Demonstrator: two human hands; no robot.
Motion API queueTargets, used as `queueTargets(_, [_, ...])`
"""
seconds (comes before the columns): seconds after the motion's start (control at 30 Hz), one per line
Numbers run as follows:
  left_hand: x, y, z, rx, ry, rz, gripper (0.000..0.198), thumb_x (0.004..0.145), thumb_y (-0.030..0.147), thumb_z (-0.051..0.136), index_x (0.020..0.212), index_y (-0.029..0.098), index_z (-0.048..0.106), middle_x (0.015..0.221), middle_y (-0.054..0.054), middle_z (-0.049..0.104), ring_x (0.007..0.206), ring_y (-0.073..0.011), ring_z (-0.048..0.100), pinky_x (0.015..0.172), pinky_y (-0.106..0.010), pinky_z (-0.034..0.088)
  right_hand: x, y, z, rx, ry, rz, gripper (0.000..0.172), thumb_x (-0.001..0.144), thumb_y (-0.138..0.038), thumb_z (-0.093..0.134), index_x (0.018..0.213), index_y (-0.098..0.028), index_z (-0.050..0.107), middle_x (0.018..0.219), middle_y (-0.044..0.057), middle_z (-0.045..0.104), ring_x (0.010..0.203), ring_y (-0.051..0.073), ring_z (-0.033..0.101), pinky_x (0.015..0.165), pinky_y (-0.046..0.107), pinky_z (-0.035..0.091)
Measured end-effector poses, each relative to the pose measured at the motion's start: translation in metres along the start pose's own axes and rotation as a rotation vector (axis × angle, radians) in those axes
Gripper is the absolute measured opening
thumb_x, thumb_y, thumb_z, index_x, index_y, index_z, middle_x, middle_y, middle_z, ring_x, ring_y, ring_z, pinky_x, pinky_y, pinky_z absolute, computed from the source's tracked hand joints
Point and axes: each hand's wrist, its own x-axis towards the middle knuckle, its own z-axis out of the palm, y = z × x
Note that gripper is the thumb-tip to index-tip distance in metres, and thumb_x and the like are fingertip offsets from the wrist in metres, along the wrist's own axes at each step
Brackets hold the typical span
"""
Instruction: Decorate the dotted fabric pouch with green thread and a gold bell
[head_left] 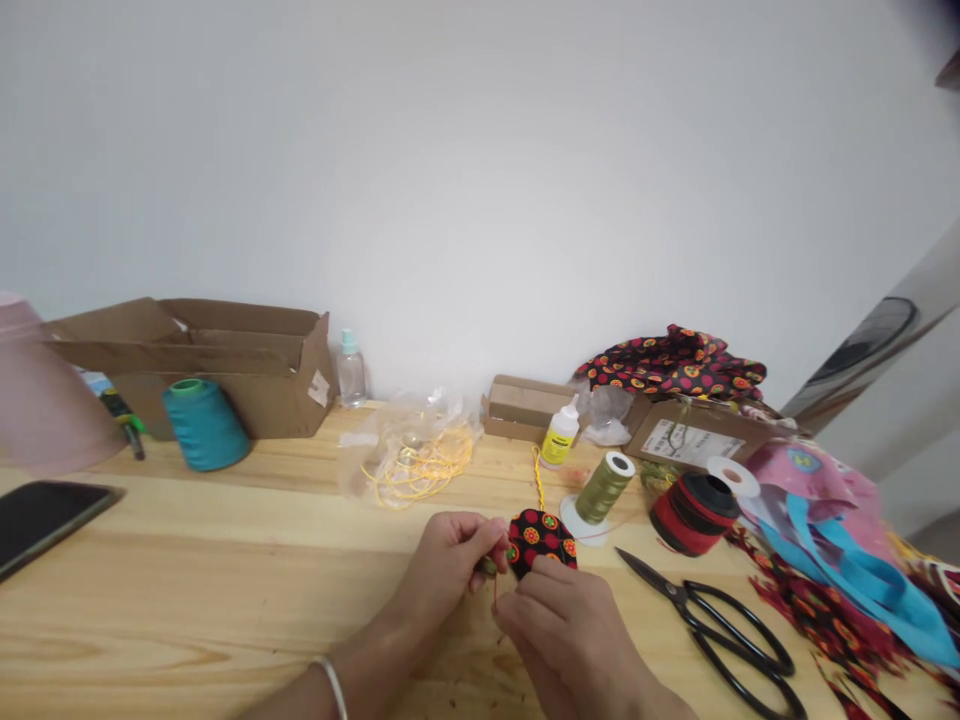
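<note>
My left hand (450,560) is closed, thumb and forefinger pinched together, with a small olive-brown bead-like piece (486,566) showing among its fingers. A thin red thread (495,592) runs from there to my right hand (570,625), whose fingers are curled closed around it. Just beyond both hands is a small black fabric pouch (541,535) with red and orange flower dots, its lower edge partly hidden by my right hand. A yellow braided cord (538,480) extends from its top. Whether either hand also grips the pouch, I cannot tell.
Black scissors (679,595) lie at right. Behind stand an olive thread spool (606,487), a glue bottle (560,435) and a red-black ribbon roll (694,513). Yellow cord (427,470), a teal thread cone (205,425), a cardboard box (225,385) and a phone (52,520) are leftward.
</note>
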Motion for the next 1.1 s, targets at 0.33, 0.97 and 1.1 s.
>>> queueTargets(0.33, [-0.005, 0.002, -0.005, -0.423, -0.333, -0.27, 0.04, 0.075, 0.047, 0.046, 0.07, 0.011, 0.063, 0.063, -0.003, 0.063, 0.056, -0.0102, 0.055, 0.045, -0.017, 0.031, 0.019, 0.034, -0.038, 0.303, 0.007, 0.309, 0.015, 0.08, -0.018, 0.046, 0.069, -0.018, 0.055, 0.067, 0.001, 0.055, 0.063, 0.013, 0.049, 0.059, 0.025, 0.038])
queueTargets(0.97, [-0.003, -0.003, -0.003, -0.452, -0.464, -0.129, 0.027, 0.08, 0.031, 0.047, 0.086, 0.01, 0.063, 0.086, -0.01, 0.063, 0.082, -0.0177, 0.054, 0.077, -0.03, 0.035, 0.006, 0.045, -0.028, 0.488, 0.107, 0.193, 0.011, 0.074, -0.016, 0.055, 0.07, -0.017, 0.064, 0.07, 0.004, 0.052, 0.069, 0.015, 0.05, 0.062, 0.029, 0.041])
queueTargets(1.1, [-0.004, -0.005, -0.002, -0.458, -0.451, -0.115, 0.021, 0.078, 0.026, 0.051, 0.08, 0.009, 0.064, 0.078, -0.008, 0.062, 0.075, -0.0149, 0.053, 0.072, -0.028, 0.036, 0.005, 0.044, -0.027, 0.481, 0.095, 0.178, 0.011, 0.074, -0.014, 0.054, 0.071, -0.017, 0.065, 0.073, 0.004, 0.051, 0.071, 0.015, 0.05, 0.063, 0.029, 0.041])
